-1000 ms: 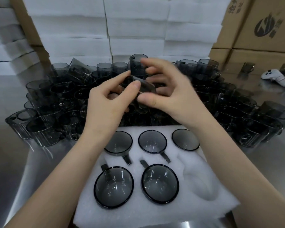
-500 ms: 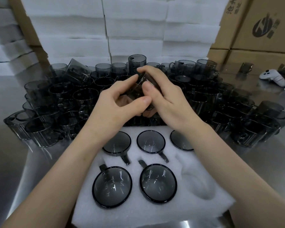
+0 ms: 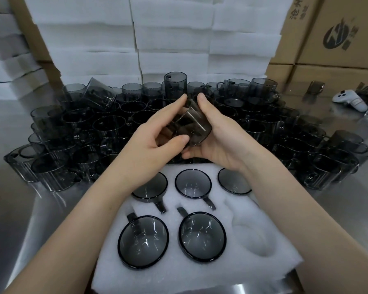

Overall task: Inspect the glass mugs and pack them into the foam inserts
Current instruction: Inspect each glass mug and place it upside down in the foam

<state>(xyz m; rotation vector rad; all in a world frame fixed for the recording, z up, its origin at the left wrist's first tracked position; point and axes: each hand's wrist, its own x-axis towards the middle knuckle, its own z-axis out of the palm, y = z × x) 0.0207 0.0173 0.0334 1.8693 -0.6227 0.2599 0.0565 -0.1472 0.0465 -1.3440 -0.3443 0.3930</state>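
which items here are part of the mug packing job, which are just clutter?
Job:
- smoked glass mug, held by left hand and right hand
- foam insert, five mugs seated, one pocket free
- unpacked mugs
- spare foam stack

Lying about:
- white controller
- cardboard boxes

The cardboard boxes (image 3: 336, 32) at the back right carry a dark round logo with a lightning-like mark. On one box, near the top, stand dark Chinese characters; the first looks like 泡, the rest are unclear.
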